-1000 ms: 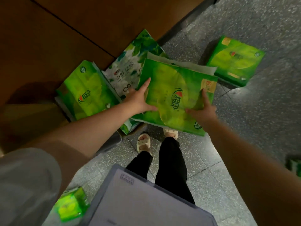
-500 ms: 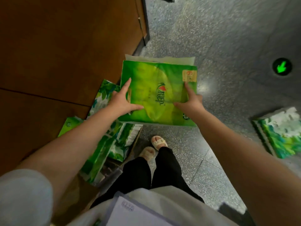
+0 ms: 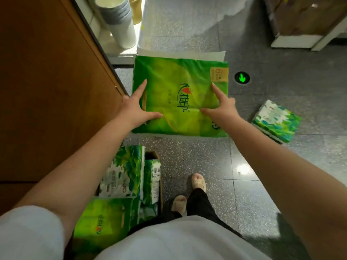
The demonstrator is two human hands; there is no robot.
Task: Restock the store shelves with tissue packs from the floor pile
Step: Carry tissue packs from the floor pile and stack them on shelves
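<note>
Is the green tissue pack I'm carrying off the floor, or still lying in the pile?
Off the floor. The green tissue pack is held between the left hand and right hand, floor tiles showing beneath.

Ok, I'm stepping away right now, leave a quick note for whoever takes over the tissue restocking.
Left hand and right hand grip the large green tissue pack by its sides, held in the air above the floor.
More packs sit in the floor pile beside the wooden panel; one white-and-green pack lies apart on the floor to the right.
Done: one pack picked up.
Left: shelve it, then the pile and the stray pack. No shelf is in view.
</note>
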